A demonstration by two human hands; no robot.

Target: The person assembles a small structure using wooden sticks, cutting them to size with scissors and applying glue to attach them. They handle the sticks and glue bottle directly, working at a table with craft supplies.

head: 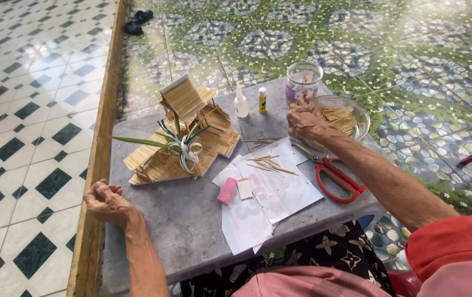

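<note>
Two hands work over a grey table (192, 220), and everything else sits around the stick house (183, 132) at its far left part, which I take as the landmark. That model looks well along: sloped roofs and walls of pale sticks stand assembled, with a green-and-white leaf bow (183, 146) fixed on its front, though loose sticks remain, so some building seems left. Right of the house lie white paper sheets (269, 192) carrying a small scatter of sticks (269, 163); farther right sits a clear bowl (357, 113) with more sticks, where the right hand (304, 118) reaches in, fingers bent close together at the rim, whether pinching a stick I cannot tell. Red-handled scissors (337, 179) lie near that forearm. Beyond the bowl stands a clear cup (304, 80) with a purple band. Just right of the house stand a white glue bottle (241, 102) and a smaller yellow bottle (262, 100). Nearer than the house, a pink eraser-like block (227, 191) rests on the paper. The left hand (106, 202), nearer than the house at the table's edge, is curled loosely, holding nothing.
</note>
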